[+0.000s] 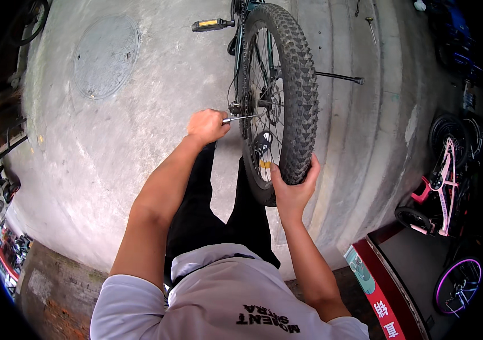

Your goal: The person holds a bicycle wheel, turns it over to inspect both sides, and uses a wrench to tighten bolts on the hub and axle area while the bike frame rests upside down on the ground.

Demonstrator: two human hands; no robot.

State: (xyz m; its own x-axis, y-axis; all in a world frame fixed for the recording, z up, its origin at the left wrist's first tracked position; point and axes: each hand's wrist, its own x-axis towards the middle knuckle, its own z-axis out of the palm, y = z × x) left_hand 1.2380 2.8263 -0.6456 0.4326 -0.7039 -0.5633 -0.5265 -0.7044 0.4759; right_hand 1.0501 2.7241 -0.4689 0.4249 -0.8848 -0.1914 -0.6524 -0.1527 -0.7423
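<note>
Grey concrete [159, 73] is showing, left hand [207, 126] clenching slim silver-metal tool [243, 118] beside knobby black-rubber tyre [302, 85], right hand [294, 194] half-cupping, ideally steadying it.

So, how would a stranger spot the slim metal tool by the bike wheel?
Find the big, knobby-tyred bicycle wheel at the upper middle. On its left side, the person's left grip holds a slim silvery tool, its shaft pointing right, toward the wheel. Unlike the thin tool with a yellowish handle lying on the ground at upper right, this one is held.
</note>
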